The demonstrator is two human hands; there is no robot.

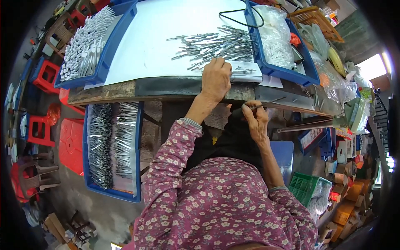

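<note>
Head view: the left hand (216,79) at the near side of the spread metal pieces (216,46), the right hand (256,118) clamped on a thin dark rod (276,101).
The pieces lie on a white sheet (143,46) atop the desk (116,89), toward its right, probably to keep them in easy reach; the left fingers are bent close together, but I cannot tell whether they pinch one. The right hand holds its rod in front of the desk's edge, tip angled rightward, perhaps to stay free of the heap. A left blue tray (104,66) and a right blue tray (274,71) wall in the sheet; leftward there is open room, while rightward the tray sits close.
</note>
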